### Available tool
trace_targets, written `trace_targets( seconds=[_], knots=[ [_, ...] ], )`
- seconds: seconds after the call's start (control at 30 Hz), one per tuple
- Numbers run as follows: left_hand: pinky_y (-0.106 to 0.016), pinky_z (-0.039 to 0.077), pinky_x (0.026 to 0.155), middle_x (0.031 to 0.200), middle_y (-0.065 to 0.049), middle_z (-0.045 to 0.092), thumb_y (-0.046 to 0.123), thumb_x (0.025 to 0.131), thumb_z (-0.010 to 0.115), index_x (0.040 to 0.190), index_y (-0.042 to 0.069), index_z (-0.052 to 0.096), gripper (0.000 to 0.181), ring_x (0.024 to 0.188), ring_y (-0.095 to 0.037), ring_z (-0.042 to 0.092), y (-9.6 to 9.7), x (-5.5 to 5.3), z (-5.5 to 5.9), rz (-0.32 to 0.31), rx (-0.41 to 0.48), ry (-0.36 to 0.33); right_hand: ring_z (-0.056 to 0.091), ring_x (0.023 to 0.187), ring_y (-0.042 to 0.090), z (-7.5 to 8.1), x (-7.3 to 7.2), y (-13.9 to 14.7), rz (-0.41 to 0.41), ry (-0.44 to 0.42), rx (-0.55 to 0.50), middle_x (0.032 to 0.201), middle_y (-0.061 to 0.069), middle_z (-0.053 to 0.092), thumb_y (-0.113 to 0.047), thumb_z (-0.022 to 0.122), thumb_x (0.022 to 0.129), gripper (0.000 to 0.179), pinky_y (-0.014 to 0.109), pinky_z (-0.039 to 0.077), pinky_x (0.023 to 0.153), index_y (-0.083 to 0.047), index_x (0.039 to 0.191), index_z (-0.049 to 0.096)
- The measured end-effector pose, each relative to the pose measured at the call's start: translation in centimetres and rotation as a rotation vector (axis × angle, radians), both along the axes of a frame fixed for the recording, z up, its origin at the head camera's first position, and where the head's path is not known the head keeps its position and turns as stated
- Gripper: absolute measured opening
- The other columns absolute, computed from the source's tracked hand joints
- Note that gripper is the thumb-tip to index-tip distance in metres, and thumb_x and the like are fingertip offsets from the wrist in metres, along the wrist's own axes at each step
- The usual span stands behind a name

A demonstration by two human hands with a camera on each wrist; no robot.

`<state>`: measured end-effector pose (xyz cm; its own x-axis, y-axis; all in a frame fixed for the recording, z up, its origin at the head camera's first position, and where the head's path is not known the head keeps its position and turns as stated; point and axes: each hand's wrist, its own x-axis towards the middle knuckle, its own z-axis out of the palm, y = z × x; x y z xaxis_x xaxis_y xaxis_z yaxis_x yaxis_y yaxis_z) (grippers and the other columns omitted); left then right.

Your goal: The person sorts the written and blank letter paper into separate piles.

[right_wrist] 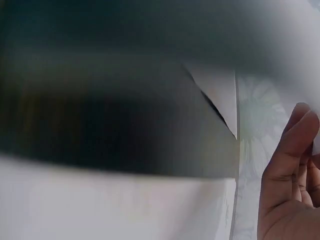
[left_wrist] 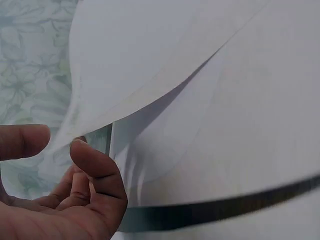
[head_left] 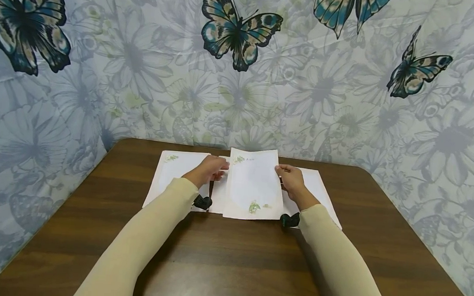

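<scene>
A white sheet of paper [head_left: 255, 181] with small green leaf prints stands raised in the middle, over other white sheets. My right hand [head_left: 293, 183] pinches its right edge; in the right wrist view, that hand's fingers [right_wrist: 285, 165] show at the far right, with a bit of white paper at the tips. At the sheet's left edge is my left hand [head_left: 211, 169]. Its thumb and forefinger stand apart beside a curving paper corner [left_wrist: 95, 115] in the left wrist view, the other fingers loosely bent.
A left sheet [head_left: 170, 171] with a leaf print and a right sheet [head_left: 320, 189] lie on the brown wooden table [head_left: 230, 265]. Behind the table's far edge hangs a butterfly-and-flower cloth [head_left: 162, 98]. Dark wrist gear [head_left: 203, 202] overlaps the papers.
</scene>
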<state>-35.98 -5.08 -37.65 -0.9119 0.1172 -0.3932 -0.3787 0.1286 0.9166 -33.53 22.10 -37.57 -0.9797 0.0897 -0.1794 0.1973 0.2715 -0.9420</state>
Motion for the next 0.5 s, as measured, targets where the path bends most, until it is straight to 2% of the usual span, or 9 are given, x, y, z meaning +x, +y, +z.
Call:
trace_targets(
  seconds=[0.1, 0.23, 0.5],
  knots=[
    [-0.023, 0.049, 0.060, 0.119, -0.009, 0.063, 0.020, 0.097, 0.057, 0.131, 0.005, 0.058, 0.038, 0.072, -0.013, 0.052, 1.2, 0.1, -0.2, 0.001, 0.003, 0.022, 0.064, 0.079, 0.008, 0.1, 0.3, 1.0, -0.021, 0.014, 0.016, 0.129, 0.013, 0.057, -0.030, 0.053, 0.103, 0.044, 0.022, 0.058, 0.066, -0.008, 0.141, 0.052],
    [-0.023, 0.048, 0.060, 0.110, -0.007, 0.062, 0.020, 0.098, 0.057, 0.126, 0.004, 0.063, 0.033, 0.070, -0.013, 0.052, 3.2, 0.5, -0.3, -0.031, 0.005, 0.066, 0.060, 0.078, 0.007, 0.1, 0.8, 2.3, -0.055, 0.022, 0.065, 0.133, 0.014, 0.056, -0.031, 0.053, 0.103, 0.045, 0.021, 0.055, 0.063, -0.010, 0.142, 0.052],
    [-0.028, 0.060, 0.070, 0.122, -0.016, 0.061, 0.022, 0.099, 0.058, 0.137, 0.004, 0.053, 0.042, 0.079, -0.018, 0.064, 6.3, 0.9, 0.1, -0.198, 0.046, 0.064, 0.058, 0.075, 0.005, 0.4, 2.0, 5.6, -0.111, 0.045, 0.117, 0.129, 0.014, 0.058, -0.030, 0.052, 0.103, 0.045, 0.021, 0.051, 0.061, -0.008, 0.141, 0.052]
  ],
)
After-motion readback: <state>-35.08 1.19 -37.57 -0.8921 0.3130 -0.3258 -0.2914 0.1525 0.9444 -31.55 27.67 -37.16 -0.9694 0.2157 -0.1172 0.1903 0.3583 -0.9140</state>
